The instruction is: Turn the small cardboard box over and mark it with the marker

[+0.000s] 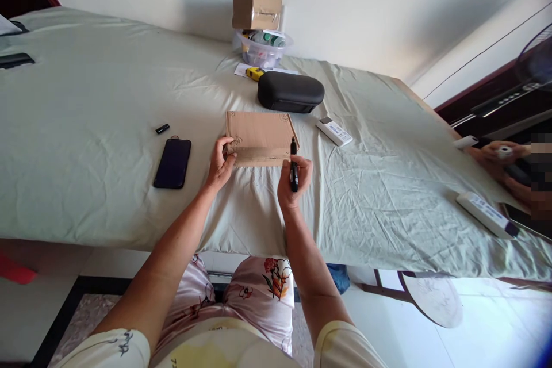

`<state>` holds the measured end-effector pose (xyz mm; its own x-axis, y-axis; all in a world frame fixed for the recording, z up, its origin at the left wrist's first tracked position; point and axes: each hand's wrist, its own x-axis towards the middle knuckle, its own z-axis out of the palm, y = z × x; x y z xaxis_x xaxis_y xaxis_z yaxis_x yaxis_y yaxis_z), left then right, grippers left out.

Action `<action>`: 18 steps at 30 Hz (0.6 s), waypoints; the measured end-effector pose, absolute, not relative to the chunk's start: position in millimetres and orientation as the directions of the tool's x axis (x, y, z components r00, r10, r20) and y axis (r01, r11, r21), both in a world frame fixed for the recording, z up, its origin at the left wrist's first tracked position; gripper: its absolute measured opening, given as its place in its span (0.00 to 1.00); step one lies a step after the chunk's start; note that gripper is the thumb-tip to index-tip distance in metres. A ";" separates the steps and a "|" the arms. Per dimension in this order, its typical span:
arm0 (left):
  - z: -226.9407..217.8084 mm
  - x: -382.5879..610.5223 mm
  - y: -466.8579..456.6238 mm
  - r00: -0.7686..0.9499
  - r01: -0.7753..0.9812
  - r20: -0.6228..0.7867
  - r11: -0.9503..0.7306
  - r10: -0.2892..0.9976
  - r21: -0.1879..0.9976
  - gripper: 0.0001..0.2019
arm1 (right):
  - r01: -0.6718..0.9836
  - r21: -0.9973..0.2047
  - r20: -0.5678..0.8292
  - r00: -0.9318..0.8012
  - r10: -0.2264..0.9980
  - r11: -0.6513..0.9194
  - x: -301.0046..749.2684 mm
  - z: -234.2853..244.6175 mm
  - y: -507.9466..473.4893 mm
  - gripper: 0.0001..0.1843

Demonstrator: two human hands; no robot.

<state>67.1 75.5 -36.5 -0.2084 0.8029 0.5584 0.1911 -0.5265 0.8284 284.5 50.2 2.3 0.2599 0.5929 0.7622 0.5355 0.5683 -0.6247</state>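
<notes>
A flat brown cardboard box [260, 135] lies on the pale green cloth of the table [86, 144], with small drawn marks at its corners. My left hand [221, 164] grips its near left corner, fingers curled on the edge. My right hand [294, 180] is closed round a black marker [294, 164], held upright with its tip at the box's near right edge. A small black marker cap [163, 128] lies to the left, apart from both hands.
A black phone [173, 163] lies left of the box. Behind are a black case [290, 92], a white remote [334, 131], a yellow tape measure [254, 73], and a plastic tub [262, 50] with a cardboard box [257, 11] on top. Another person's hand [495, 158] is at right.
</notes>
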 end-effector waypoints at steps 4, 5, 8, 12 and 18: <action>-38.9 68.5 77.6 -0.212 0.183 0.529 -0.499 0.822 0.847 0.20 | 0.485 -0.526 0.824 0.086 0.561 0.698 267.0 5.0 34.0 0.05; -39.0 69.0 77.8 -0.210 0.184 0.525 -0.494 0.825 0.850 0.20 | 0.478 -0.503 0.828 0.027 0.561 0.720 263.5 5.1 31.3 0.06; -37.6 70.4 77.2 -0.221 0.193 0.520 -0.485 0.825 0.853 0.21 | 0.463 -0.456 0.809 -0.140 0.571 0.760 254.3 4.2 25.9 0.11; -32.4 69.5 75.0 -0.222 0.156 0.518 -0.494 0.826 0.855 0.19 | 0.487 -0.425 0.768 -0.251 0.589 0.763 245.7 1.5 23.1 0.13; -27.3 68.5 73.3 -0.267 0.012 0.409 -0.422 0.872 0.907 0.24 | 0.521 -0.445 0.698 -0.308 0.646 0.728 239.7 0.3 24.4 0.14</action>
<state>68.5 73.3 -27.3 -0.2673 0.8723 0.4094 0.0120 -0.4218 0.9066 239.7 24.4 0.3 -0.3078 0.6463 0.6982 0.5213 0.7285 -0.4446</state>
